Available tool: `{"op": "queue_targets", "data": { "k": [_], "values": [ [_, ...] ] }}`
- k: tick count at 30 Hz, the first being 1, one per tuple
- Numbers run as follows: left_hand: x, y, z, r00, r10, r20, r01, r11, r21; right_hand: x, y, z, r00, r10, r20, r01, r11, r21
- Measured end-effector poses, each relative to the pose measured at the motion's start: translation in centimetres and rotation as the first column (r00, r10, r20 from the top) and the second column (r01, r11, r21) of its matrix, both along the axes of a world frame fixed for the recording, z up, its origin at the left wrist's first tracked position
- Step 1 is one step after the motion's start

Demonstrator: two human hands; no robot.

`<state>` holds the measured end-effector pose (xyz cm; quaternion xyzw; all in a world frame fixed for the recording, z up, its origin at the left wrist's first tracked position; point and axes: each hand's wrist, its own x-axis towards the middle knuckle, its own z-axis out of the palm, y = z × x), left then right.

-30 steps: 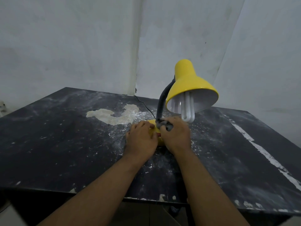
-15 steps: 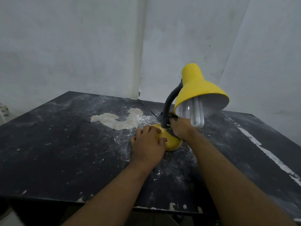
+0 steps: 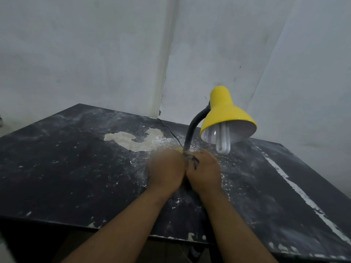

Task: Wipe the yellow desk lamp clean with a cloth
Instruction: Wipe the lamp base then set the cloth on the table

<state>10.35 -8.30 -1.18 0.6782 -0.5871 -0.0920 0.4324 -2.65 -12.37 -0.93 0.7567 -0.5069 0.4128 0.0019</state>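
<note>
The yellow desk lamp (image 3: 226, 114) stands on a black table (image 3: 57, 168), with its grey bendy neck (image 3: 192, 130) rising from the base. Only a sliver of the yellow base (image 3: 178, 149) shows, because both hands cover it. My left hand (image 3: 165, 171) is blurred and lies over the left side of the base, fingers bent round it. My right hand (image 3: 204, 171) grips a small dark grey cloth (image 3: 191, 160) against the foot of the neck. The two hands touch side by side.
A pale dried patch (image 3: 136, 140) and white dust mark the tabletop behind the hands. The lamp's black cord (image 3: 171, 130) runs back to the wall corner. A white bulb (image 3: 223, 141) hangs out of the shade just above my right hand. The table's near edge (image 3: 133, 231) is chipped.
My right hand has come back from behind the lamp's neck to the front of the base, next to my left hand. My left hand stays on the base, now blurred.
</note>
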Motion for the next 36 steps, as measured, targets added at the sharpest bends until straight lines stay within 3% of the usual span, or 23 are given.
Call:
{"op": "queue_targets", "data": {
  "k": [2, 4, 6, 10, 12, 15, 20, 23, 25, 30, 34, 36],
  "values": [
    [0.3, 0.0, 0.4, 0.979, 0.053, -0.198, -0.059, 0.998, -0.024, -0.3, -0.1, -0.2, 0.999, 0.004, 0.051, -0.003, 1.000, -0.016],
    [0.5, 0.0, 0.5, 0.920, 0.080, -0.383, -0.109, 0.993, -0.054, -0.5, -0.5, 0.0, 0.991, -0.103, 0.088, 0.107, 0.994, -0.034],
    [0.4, 0.0, 0.7, 0.884, 0.094, -0.459, -0.138, 0.988, -0.065, -0.1, -0.8, 0.1, 0.989, -0.124, 0.086, 0.126, 0.992, -0.019],
    [0.3, -0.1, 0.6, 0.892, 0.098, -0.441, -0.145, 0.986, -0.075, 0.7, -0.7, 0.2, 0.990, 0.138, 0.013, -0.138, 0.990, -0.036],
    [0.4, -0.4, 0.5, 0.896, 0.098, -0.434, -0.148, 0.986, -0.082, 0.6, -0.9, 0.0, 0.992, 0.104, 0.070, -0.102, 0.994, -0.038],
    [0.5, -0.5, 0.3, 0.890, 0.097, -0.446, -0.163, 0.980, -0.111, 0.3, -1.0, 0.4, 0.984, -0.083, 0.157, 0.086, 0.996, -0.010],
    [0.6, -0.6, 0.2, 0.885, 0.078, -0.458, -0.156, 0.979, -0.134, 1.1, 0.2, 0.5, 0.968, 0.221, 0.122, -0.222, 0.975, -0.009],
    [0.7, -0.6, 0.2, 0.886, 0.080, -0.457, -0.155, 0.980, -0.128, 0.7, -0.4, 0.3, 0.973, 0.089, 0.212, -0.093, 0.996, 0.008],
    [0.7, -0.6, 0.1, 0.892, 0.078, -0.445, -0.151, 0.980, -0.132, 0.6, -0.6, 0.1, 0.981, -0.006, 0.192, -0.002, 0.999, 0.041],
    [0.7, -0.6, 0.0, 0.902, 0.082, -0.425, -0.146, 0.982, -0.121, 0.7, 0.3, 0.4, 0.965, 0.232, 0.125, -0.228, 0.973, -0.042],
    [0.7, -0.7, -0.1, 0.904, 0.081, -0.420, -0.144, 0.982, -0.120, 0.5, 0.0, 0.5, 0.986, 0.077, 0.147, -0.075, 0.997, -0.021],
    [0.7, -0.8, -0.2, 0.904, 0.075, -0.421, -0.138, 0.983, -0.120, 0.5, 0.3, 0.5, 0.968, 0.209, 0.138, -0.208, 0.978, -0.021]
  ]
}}
